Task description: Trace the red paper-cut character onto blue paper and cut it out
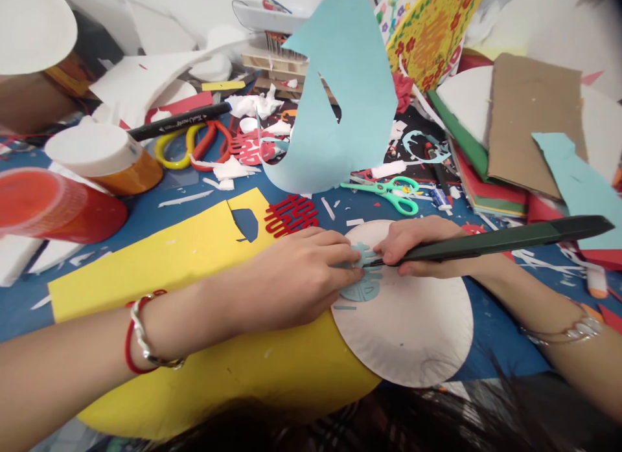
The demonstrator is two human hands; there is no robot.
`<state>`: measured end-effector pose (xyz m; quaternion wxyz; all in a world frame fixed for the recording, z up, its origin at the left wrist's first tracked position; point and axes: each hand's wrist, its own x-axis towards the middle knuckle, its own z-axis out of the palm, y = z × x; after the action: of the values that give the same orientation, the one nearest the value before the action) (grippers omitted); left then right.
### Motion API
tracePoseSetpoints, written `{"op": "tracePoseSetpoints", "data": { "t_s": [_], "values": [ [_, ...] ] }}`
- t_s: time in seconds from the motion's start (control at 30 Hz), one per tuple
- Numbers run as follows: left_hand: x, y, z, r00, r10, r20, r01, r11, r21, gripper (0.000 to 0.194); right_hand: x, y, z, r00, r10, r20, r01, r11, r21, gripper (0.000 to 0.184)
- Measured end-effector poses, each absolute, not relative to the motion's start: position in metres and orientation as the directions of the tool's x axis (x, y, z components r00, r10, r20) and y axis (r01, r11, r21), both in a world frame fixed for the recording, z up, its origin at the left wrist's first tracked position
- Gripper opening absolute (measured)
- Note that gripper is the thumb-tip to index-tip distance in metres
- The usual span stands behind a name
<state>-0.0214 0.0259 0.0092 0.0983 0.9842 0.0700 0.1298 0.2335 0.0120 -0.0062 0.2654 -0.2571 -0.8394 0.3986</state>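
Observation:
A round light blue paper cut-out [362,290] with thin slits lies on a white paper plate [418,335]. My left hand [291,274] presses it down from the left, fingers close together and partly covering it. In my right hand [422,241] is a long dark green craft knife [500,239], its thin tip touching or just over the cut-out. Beneath my left forearm spreads yellow paper [194,245] with a hole cut in it. A red paper cut-out [291,215] lies just beyond my left hand.
Behind my hands stands a large light blue sheet [340,128]. Green scissors [389,192] lie at its foot. Red [63,206] and orange-brown jars [126,170] stand at left, near scissors with yellow and red handles [194,146]. Cardboard [529,122] tops a paper stack at right; scraps litter the blue table.

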Motion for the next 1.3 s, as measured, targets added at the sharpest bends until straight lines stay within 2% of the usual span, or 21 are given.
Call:
{"op": "tracePoseSetpoints", "data": {
  "t_s": [0.53,1.3],
  "values": [
    [-0.022,0.022,0.010,0.959,0.175,0.225,0.139,-0.976,0.167,0.024,0.234,0.010,0.001,-0.716,0.658,0.235,0.286,0.582,-0.761,0.012],
    [-0.022,0.024,0.012,0.965,0.165,0.206,0.124,-0.972,0.198,0.026,0.248,0.012,0.002,-0.729,0.665,0.166,0.293,0.521,-0.801,0.015]
  ]
}}
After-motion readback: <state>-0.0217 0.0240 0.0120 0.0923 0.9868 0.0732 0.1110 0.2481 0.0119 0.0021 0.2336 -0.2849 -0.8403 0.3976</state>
